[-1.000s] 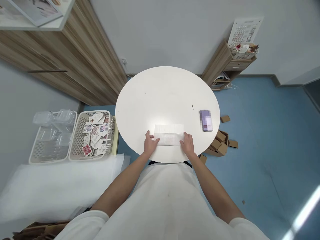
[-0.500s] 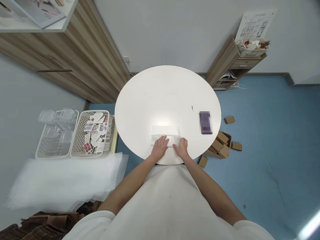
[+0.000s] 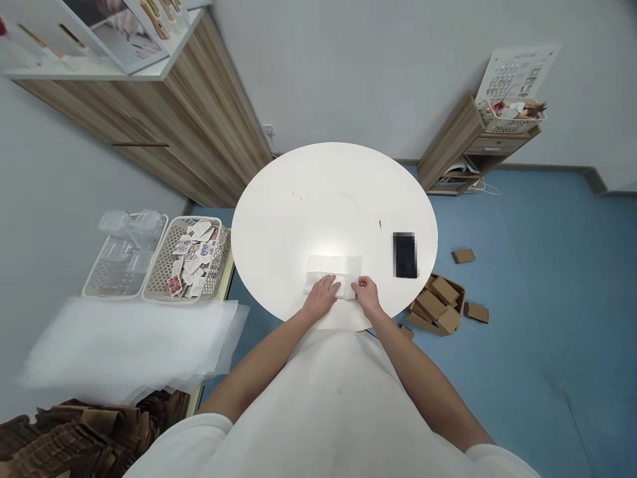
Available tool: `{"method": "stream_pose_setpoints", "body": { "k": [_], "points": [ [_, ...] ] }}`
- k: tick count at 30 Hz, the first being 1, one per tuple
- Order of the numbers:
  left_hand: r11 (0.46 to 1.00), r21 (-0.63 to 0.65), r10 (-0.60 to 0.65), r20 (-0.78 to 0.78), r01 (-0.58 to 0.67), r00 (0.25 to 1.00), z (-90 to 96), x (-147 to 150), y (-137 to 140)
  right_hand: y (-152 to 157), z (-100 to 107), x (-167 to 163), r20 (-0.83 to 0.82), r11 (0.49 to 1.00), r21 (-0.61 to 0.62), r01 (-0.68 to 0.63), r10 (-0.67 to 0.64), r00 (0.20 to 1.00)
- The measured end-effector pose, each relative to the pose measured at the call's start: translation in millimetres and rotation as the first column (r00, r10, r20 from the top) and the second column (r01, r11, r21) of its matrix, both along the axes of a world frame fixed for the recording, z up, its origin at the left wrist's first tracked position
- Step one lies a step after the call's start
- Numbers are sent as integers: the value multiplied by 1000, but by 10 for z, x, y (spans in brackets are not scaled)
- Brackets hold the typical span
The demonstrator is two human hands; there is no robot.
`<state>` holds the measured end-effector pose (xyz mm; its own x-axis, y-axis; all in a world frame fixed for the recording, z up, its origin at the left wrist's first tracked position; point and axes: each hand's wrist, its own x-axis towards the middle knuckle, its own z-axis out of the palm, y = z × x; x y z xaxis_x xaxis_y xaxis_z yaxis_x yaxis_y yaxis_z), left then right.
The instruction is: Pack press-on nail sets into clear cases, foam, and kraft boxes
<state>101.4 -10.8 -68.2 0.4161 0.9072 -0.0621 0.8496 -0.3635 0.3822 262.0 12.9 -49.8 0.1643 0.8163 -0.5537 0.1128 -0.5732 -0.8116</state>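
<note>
A thin white sheet of packing foam (image 3: 334,263) lies partly folded near the front edge of the round white table (image 3: 328,199). My left hand (image 3: 321,297) rests on its folded front part, fingers stretched out and pressing it down. At the sheet's right end, my right hand (image 3: 367,294) pinches the edge between thumb and curled fingers. Whether anything is wrapped inside the fold, I cannot tell. To the right on the tabletop lies a dark, blurred-out rectangular object (image 3: 405,255).
Left of the table stand a basket of printed cards (image 3: 184,265) and a basket of clear plastic boxes (image 3: 119,259). A stack of white sheets (image 3: 134,342) sits nearer me, above brown cardboard pieces (image 3: 99,431). Small brown boxes (image 3: 432,305) fill a carton on the right-hand floor.
My head view has shifted slightly. The right hand's fingers have curled in more around the sheet's right end, while my left hand stays on the fold.
</note>
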Motion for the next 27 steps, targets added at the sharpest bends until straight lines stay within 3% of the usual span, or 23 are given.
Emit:
{"method": "stream_pose_setpoints", "body": {
  "k": [3, 7, 11, 15, 17, 19, 22, 24, 25, 26, 27],
  "points": [
    [1000, -14, -9, 4, 9, 1000, 15, 99, 44, 21, 40, -11, -13, 998, 42, -38, 38, 999],
    [1000, -28, -2, 28, 3, 1000, 51, 91, 10, 41, 71, -90, -55, 969, 75, -235, 239, 969],
    [993, 9, 120, 48, -121, 992, 123, 41, -113, 66, 47, -142, 51, 920, 59, -388, 385, 921],
    [1000, 1, 29, 23, -29, 999, 187, 73, -192, 96, 24, -92, 56, 883, 53, -466, 464, 884],
    [999, -26, 30, -10, -30, 1000, 201, 100, -192, 87, 37, -43, 145, 861, 77, -503, 489, 860],
    [997, -47, 52, -26, -53, 998, 208, 117, -180, 58, 60, 0, 339, 825, 115, -554, 492, 802],
    [995, -69, 68, 15, -67, 998, 211, 121, -194, 0, 78, 17, 598, 712, 82, -697, 524, 606],
    [982, -92, 168, 59, -162, 984, 196, 108, -246, -29, 63, -3, 653, 644, 16, -765, 573, 496],
    [957, -118, 276, 76, -266, 958, 181, 96, -282, -39, 48, -17, 660, 628, -7, -778, 588, 468],
    [901, -161, 419, 82, -403, 904, 161, 78, -319, -45, 30, -31, 659, 623, -18, -782, 596, 459],
    [810, -216, 571, 76, -546, 817, 135, 56, -353, -48, 10, -43, 654, 625, -19, -781, 598, 463]
  ]
}}
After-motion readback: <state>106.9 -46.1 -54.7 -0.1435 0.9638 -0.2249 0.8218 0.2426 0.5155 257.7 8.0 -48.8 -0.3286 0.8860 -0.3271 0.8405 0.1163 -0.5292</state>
